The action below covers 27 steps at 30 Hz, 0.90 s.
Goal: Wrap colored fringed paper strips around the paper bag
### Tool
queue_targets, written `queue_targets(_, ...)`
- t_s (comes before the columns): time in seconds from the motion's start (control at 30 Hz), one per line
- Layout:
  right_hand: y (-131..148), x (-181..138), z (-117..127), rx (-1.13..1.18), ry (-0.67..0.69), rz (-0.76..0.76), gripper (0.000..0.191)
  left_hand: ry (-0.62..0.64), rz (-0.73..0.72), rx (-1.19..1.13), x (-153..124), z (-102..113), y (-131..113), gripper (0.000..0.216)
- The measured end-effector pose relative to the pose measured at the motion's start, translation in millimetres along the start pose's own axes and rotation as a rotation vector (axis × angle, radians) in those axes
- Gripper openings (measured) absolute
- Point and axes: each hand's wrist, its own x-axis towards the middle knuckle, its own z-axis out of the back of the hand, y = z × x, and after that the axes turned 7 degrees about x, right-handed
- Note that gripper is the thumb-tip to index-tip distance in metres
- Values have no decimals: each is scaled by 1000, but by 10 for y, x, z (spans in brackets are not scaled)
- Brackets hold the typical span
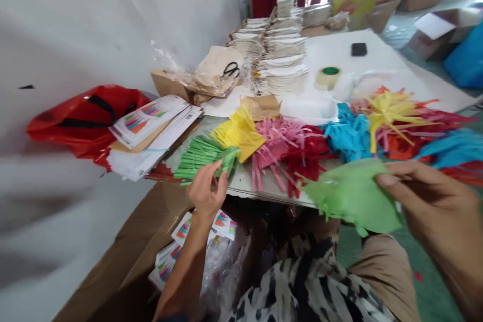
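Note:
My left hand (207, 188) reaches to the table's near edge and pinches the end of a dark green fringed paper bundle (202, 155). Close to the camera, my right hand (426, 201) is closed on a light green tissue paper piece (352, 196) held above my lap. Along the table lie piles of fringed paper: yellow (239, 133), pink (283, 141), red (307, 161) and blue (349, 133).
A stack of printed cards (151, 128) and a red bag (83, 115) lie at the left. Behind are a white tray (309, 108), a tape roll (329, 76), scissors (231, 69) and stacked paper bundles (281, 55). A cardboard box (151, 256) with packets stands below the table.

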Motion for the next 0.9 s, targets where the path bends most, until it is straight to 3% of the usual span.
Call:
queue_targets(0.07, -23, 2, -57, 42, 61, -68, 15, 0, 74, -212, 152, 54, -469, 15)
queue_targets(0.17, -32, -103, -72, 114, 114, -104, 18, 265, -38, -578, 339, 28, -1235, 30)
queue_targets(0.23, -36, -212, -22, 149, 118, -111, 17, 330, -94, -661, 410, -66, -1664, 36)
queue_targets(0.37, -106, -380, 238, 171, 158, -36, 12, 365, -174, -739, 464, -269, -2156, 15)
queue_targets(0.43, -163, -413, 423, 163, 243, 14, 19, 524, -196, -869, 481, -290, -2250, 9)
queue_targets(0.5, -219, -425, 588, 180, 370, 50, 45, 786, -192, -1062, 499, -257, -2284, 11)
queue_targets(0.6, -300, -453, 696, 241, 582, 17, 70, 1160, -60, -1291, 497, -201, -2274, 16)
queue_targets(0.73, -458, -557, 638, 452, 669, -249, 50, 1525, 378, -1486, 407, -278, -2219, 31)
queue_targets(0.8, -533, -591, 643, 592, 643, -400, 45, 1611, 537, -1543, 362, -379, -2183, 40)
queue_targets(0.9, -554, -520, 755, 611, 566, -504, 44, 1650, 631, -1556, 400, -549, -2101, 49)
